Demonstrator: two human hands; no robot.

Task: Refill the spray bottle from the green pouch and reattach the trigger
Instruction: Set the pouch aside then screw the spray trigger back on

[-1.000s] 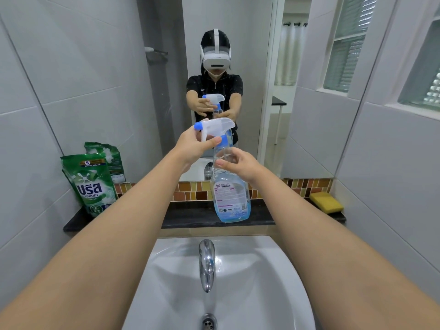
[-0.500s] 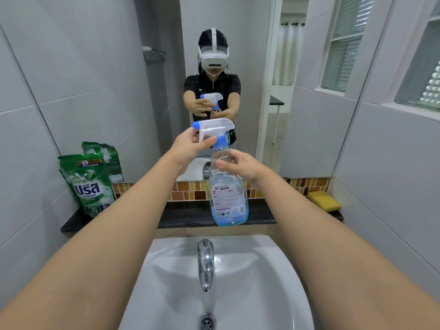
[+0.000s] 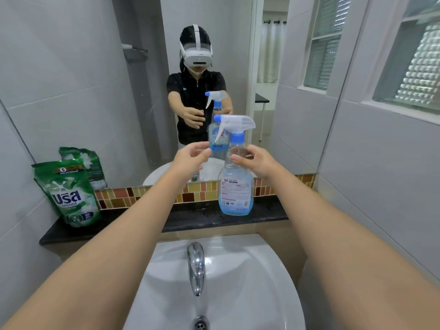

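The spray bottle (image 3: 235,189) stands upright near the middle of the dark ledge (image 3: 190,217) behind the sink, its long axis vertical and its base close to the front edge of the ledge. A shallow layer of blue liquid fills only its lowest part. The white trigger (image 3: 234,123) with its blue collar sits on the neck, nozzle pointing left; whether the collar is screwed tight or loose cannot be told. The right hand (image 3: 256,161) grips the clear neck just below the collar, thumb in front and fingers curled round the far side. The left hand (image 3: 191,158) is apart from the bottle, just to its left and below the nozzle, its fingers loosely bent and holding nothing. Judged against the task, the head is on and the level is low, so the refill appears not yet done. The trigger lies above and to the right of the free left fingers, and the left hand is the nearer one to turn it about the vertical axis while the right steadies the neck. The green pouch (image 3: 67,194) stands upright at the left end of the ledge, leaning against the wall, well apart from both hands and on the left hand's side. The sink (image 3: 262,270) and tap (image 3: 196,265) lie directly in front of the ledge.
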